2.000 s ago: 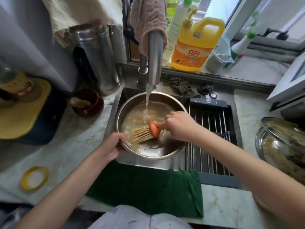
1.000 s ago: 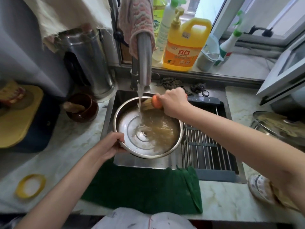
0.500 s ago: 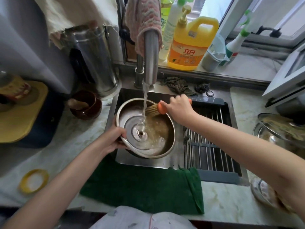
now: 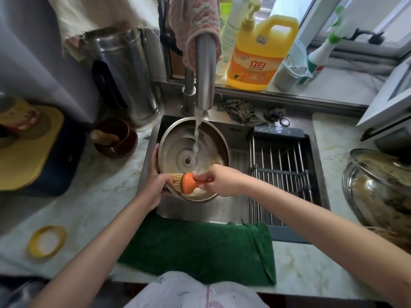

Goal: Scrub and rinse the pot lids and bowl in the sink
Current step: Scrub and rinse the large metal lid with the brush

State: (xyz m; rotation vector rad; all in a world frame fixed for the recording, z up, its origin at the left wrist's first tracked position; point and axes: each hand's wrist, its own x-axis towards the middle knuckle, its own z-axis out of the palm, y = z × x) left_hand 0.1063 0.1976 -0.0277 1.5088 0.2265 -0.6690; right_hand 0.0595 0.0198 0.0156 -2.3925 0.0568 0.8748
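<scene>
Two hands, both mine: left hand (image 4: 155, 184) and right hand (image 4: 220, 180). One steel pot lid (image 4: 178, 138), one orange brush (image 4: 188, 182), one tap (image 4: 205, 74), one sink (image 4: 200, 211). One drying rack (image 4: 282, 156) and one green towel (image 4: 200, 247). Four bottles stand on the sill: one yellow jug (image 4: 255, 61), one white pump bottle (image 4: 232, 30), one yellow-green bottle (image 4: 224, 10), one spray bottle (image 4: 319, 53). On the counter I count one brown crock (image 4: 117, 138), one yellow ring (image 4: 47, 241) and one steel canister (image 4: 124, 72).

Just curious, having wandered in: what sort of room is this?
Most likely a home kitchen. A steel sink sits in a marble-look counter, the tap runs water onto a pot lid that the left hand holds while the right hand grips a brush, and a yellow dish-soap jug stands behind.
</scene>
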